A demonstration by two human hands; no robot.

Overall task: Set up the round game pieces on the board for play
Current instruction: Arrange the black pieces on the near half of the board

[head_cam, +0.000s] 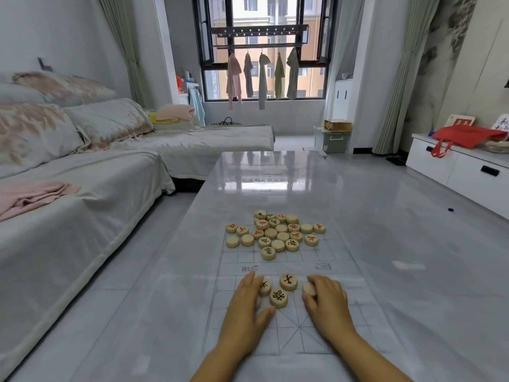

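- Nearest the camera, on the thin translucent board (292,326) spread over the glossy table (385,216): both hands down flat-ish on the near half, forearms crossing the sheet's near edge; could drag or ruck the sheet and knock placed pieces off their grid points
- left hand (246,304): fingers spread, nothing clamped, fingertips lying over one black-marked piece (265,285), thumb just below the carved piece (278,298); a careless sweep could shove both off line
- right hand (326,300): fingers curled together around a blank-side-up piece (309,288), looks pinched but not lifted; face hidden, so could end up on the wrong point or unflipped
- Between the hands: third black piece (288,282), touching neither hand; close to the other two, easily bumped by either hand
- Mid-board: faint river lettering, grid lines washed out by glare; misreading an intersection likely
- Farther up: unsorted pile (275,234) of red, black and face-down pieces, touching and partly stacked at the far end; reaching across could scatter it, round pieces may roll on the slick top toward the table edge
- Judgement: setup barely started, most pieces unplaced, red and black mixed, so colour mix-ups likely
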